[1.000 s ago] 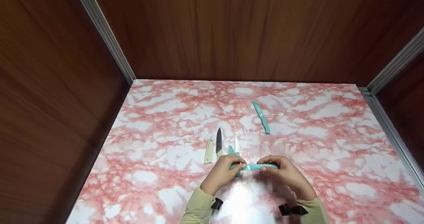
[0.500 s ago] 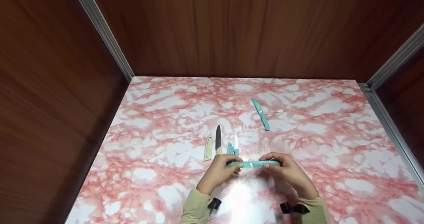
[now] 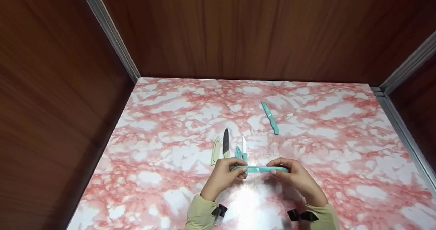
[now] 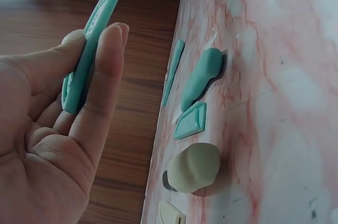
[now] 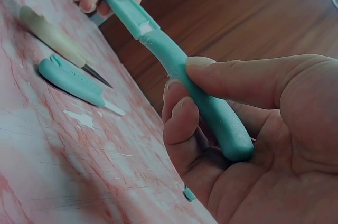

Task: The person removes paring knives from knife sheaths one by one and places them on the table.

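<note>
Between the two hands, a teal knife lies level over the table with its blade inside a matching sheath (image 5: 127, 12). My left hand (image 3: 221, 175) pinches the sheath near its tip, thumb against fingers. The right hand (image 3: 294, 175) holds the handle (image 5: 216, 113), thumb on one side and curled fingers on the other. A narrow pale gap shows where sheath meets handle. Just beyond the left hand lie a teal knife with a bare white blade (image 3: 244, 145), its teal sheath (image 3: 238, 151), a cream-handled knife with a dark blade (image 3: 226, 141), and a cream sheath (image 3: 215, 151).
Farther back on the pink-and-white marbled table (image 3: 163, 131) lies another sheathed teal knife (image 3: 269, 117). Brown wood-grain panels (image 3: 238, 32) stand behind and at both sides, with metal rails (image 3: 112, 36) at the corners.
The left fingers have shifted left along the sheath toward its tip, leaving more of it visible. The right hand keeps its hold on the handle. The things on the table stay put.
</note>
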A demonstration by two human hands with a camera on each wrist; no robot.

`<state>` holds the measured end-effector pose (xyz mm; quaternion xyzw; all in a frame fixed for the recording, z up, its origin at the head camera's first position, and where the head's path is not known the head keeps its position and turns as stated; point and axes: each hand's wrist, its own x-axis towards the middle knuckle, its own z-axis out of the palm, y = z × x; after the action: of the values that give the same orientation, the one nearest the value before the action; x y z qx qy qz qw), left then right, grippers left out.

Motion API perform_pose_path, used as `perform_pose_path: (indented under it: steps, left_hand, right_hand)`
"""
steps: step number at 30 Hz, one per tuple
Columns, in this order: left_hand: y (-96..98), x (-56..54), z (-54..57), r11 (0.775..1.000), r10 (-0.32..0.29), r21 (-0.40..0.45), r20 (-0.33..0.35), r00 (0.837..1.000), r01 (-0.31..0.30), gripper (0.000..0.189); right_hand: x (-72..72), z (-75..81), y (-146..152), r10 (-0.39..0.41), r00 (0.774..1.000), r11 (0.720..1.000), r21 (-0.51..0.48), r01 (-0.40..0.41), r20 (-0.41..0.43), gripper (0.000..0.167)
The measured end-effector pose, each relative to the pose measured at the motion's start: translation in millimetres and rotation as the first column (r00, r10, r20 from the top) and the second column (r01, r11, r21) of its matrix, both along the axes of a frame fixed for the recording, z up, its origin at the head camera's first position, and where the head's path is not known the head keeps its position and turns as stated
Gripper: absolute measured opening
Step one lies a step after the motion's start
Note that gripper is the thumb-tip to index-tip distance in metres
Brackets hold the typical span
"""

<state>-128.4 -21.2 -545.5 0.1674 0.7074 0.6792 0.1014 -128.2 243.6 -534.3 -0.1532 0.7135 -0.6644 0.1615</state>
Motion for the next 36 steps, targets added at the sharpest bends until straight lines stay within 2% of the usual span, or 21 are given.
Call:
perform_pose_path:
  steps: [8, 15, 18, 23, 29, 36]
  left_hand:
    - [1.0, 2.3, 1.3, 0.997, 0.059, 0.044, -0.021, 0.998, -0.058, 0.014]
    - [-0.7, 11.4, 23.0, 0.993, 0.075, 0.094, -0.018, 0.997, -0.073, 0.015]
    - [-2.6, 12.3, 25.5, 0.993, 0.066, 0.098, -0.023, 0.998, -0.064, 0.015]
    - [-3.8, 10.9, 24.5, 0.994, 0.054, 0.093, -0.019, 0.998, -0.052, 0.015]
    - [-3.3, 12.0, 22.0, 0.993, 0.068, 0.101, -0.014, 0.998, -0.067, 0.015]
    - [-0.2, 6.2, 2.3, 0.982, 0.109, 0.155, 0.012, 0.994, -0.11, 0.015]
  right_hand:
    - [1.3, -0.8, -3, -0.045, 0.998, 0.999, -0.016, 0.045, 0.032, 0.029]
    - [1.6, -3.8, -6, -0.067, 0.996, 0.996, -0.057, 0.071, 0.066, 0.033]
    - [1.8, -4.4, -6, -0.065, 0.994, 0.994, -0.077, 0.072, 0.085, 0.035]
    - [0.9, -2.1, -6, -0.06, 0.994, 0.995, -0.07, 0.066, 0.091, 0.034]
    - [1.6, -0.9, -7, -0.058, 0.994, 0.995, -0.071, 0.065, 0.093, 0.033]
    - [1.7, -2.9, -13, -0.115, 0.987, 0.992, -0.043, 0.12, 0.111, 0.038]
